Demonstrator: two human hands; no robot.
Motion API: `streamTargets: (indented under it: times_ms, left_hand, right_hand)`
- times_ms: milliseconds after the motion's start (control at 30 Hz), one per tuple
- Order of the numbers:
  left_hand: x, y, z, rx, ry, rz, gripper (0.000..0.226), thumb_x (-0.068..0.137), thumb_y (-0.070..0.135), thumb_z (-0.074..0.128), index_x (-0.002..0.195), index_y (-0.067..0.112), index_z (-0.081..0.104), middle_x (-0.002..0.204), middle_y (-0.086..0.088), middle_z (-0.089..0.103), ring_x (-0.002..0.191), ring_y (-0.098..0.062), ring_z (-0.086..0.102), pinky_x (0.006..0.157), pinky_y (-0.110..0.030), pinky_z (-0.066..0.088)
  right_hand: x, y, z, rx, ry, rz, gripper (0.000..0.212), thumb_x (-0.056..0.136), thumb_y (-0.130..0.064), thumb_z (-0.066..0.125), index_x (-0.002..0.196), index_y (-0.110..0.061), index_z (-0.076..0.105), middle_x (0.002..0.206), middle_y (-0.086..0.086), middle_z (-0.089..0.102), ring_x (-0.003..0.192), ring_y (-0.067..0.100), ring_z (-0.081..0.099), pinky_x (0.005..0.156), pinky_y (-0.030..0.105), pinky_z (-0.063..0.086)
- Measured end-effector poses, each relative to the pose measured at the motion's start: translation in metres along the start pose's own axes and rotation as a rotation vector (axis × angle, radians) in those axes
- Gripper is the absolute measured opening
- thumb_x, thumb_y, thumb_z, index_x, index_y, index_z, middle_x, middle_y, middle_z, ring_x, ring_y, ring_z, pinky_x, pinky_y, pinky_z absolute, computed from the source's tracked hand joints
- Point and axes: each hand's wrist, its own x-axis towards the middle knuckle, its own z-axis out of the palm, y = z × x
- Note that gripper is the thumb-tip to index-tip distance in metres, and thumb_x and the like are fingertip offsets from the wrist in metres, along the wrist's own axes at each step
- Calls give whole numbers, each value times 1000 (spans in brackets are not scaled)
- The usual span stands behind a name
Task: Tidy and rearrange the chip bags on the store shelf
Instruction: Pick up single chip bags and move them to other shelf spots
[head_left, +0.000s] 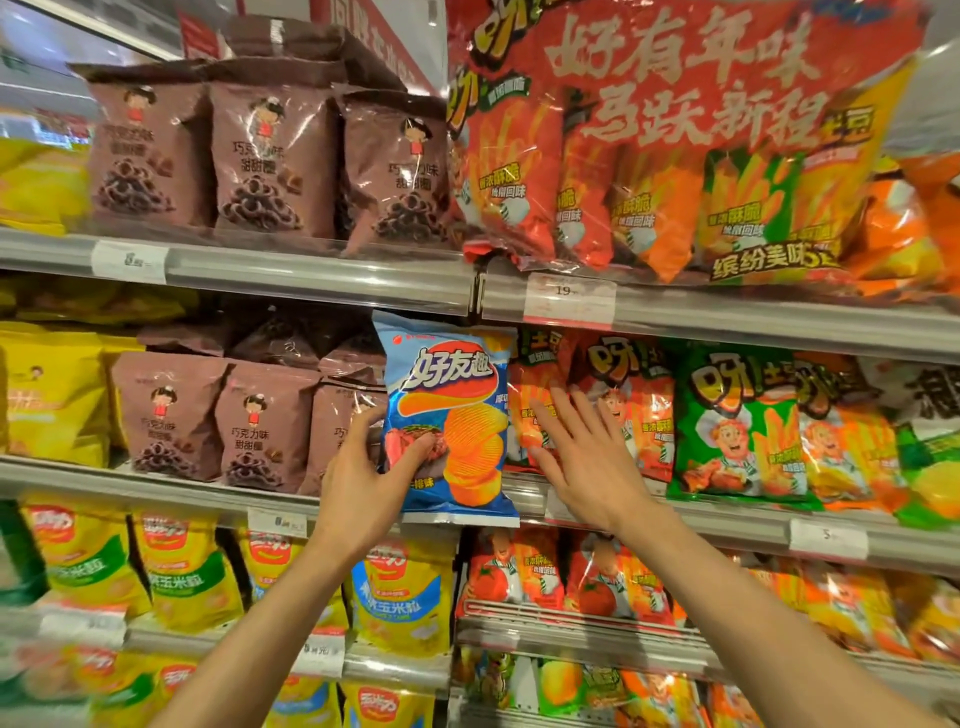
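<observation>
A blue chip bag (457, 384) with ridged orange chips printed on it stands upright in front of the middle shelf (156, 486). My left hand (363, 478) is shut on its lower left edge, thumb across the front. My right hand (582, 457) is open with fingers spread, just right of the blue bag, its fingertips resting against the red-orange fries bags (535, 410) on the same shelf. Brown chocolate-ring bags (260, 426) stand directly left of the blue bag.
A green fries bag (737, 426) and more orange bags fill the middle shelf to the right. Large red multipacks (675, 140) and brown bags (270, 161) sit on the top shelf. Yellow corn-snack bags (182, 571) and tomato bags (514, 577) line the lower shelves. Price tags (569, 301) hang on the rails.
</observation>
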Motion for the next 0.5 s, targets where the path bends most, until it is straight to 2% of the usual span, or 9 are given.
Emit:
streamTargets:
  times_ms: [67, 100, 200, 267, 333, 400, 500]
  left_hand:
    - [1, -3, -2, -13, -4, -7, 43, 86, 41, 73, 124, 34, 56, 100, 13, 73, 91, 2, 68, 77, -22, 54]
    - [1, -3, -3, -23, -5, -14, 43, 86, 42, 73, 125, 34, 56, 100, 13, 74, 92, 0, 68, 80, -26, 55]
    - [-1, 0, -5, -43, -15, -9, 43, 85, 42, 73, 123, 34, 56, 100, 12, 73, 91, 1, 68, 73, -16, 54]
    - [-2, 1, -7, -72, -12, -12, 42, 86, 40, 73, 123, 33, 56, 100, 11, 73, 90, 0, 69, 72, -15, 54]
    - [-3, 0, -9, -109, -25, -19, 42, 86, 40, 73, 124, 32, 57, 101, 11, 74, 93, -3, 70, 77, -22, 56]
    - [-5, -1, -10, -167, -48, -40, 40, 87, 37, 73, 124, 32, 57, 103, 11, 75, 96, -7, 71, 82, -28, 57]
    - [-17, 2, -8, -271, -92, -51, 36, 90, 26, 71, 124, 26, 58, 105, 14, 74, 99, -7, 70, 83, -23, 56]
  right_hand:
    - [3, 3, 5, -16, -63, 23, 84, 91, -66, -15, 161, -28, 11, 169, 4, 12, 156, 28, 6, 124, 47, 1]
    - [5, 3, 5, -12, -89, 36, 82, 91, -67, -13, 161, -29, 7, 169, 3, 9, 156, 27, 3, 123, 47, -1]
    - [10, -6, -2, 74, -67, 65, 64, 104, -53, 21, 161, -26, 12, 169, 4, 10, 155, 27, 4, 124, 47, 1]
    - [6, -16, -13, 265, 60, 87, 59, 105, -45, 38, 158, -21, 27, 165, 7, 23, 154, 27, 15, 125, 47, 12]
    - [-1, -28, -26, 522, 187, 145, 56, 103, -45, 45, 151, -18, 40, 155, 6, 41, 144, 22, 35, 119, 44, 29]
    - [-10, -46, -42, 831, 113, 291, 63, 100, -56, 46, 152, -21, 39, 147, -2, 48, 131, 14, 48, 111, 36, 39]
    - [-23, -75, -55, 1191, -106, 452, 78, 95, -68, 41, 157, -24, 26, 141, -11, 52, 122, 5, 52, 109, 31, 36]
